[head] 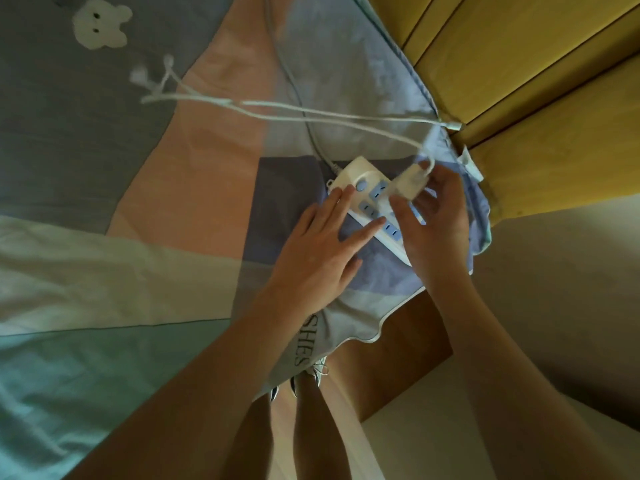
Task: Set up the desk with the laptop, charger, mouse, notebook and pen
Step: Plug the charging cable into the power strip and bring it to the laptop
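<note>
My left hand lies open and flat, pinning the strip on the quilt. My right hand pinches the charger just above a socket. I should square it to the slots, press straight down, and keep its cord slack.

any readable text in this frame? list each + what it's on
"SHES": dark capital letters on the bedsheet edge, by the left forearm; the start of the word is hidden behind the arm.
Power strip: no readable print; only socket slots and a button.
Charger: no marking visible.
</note>
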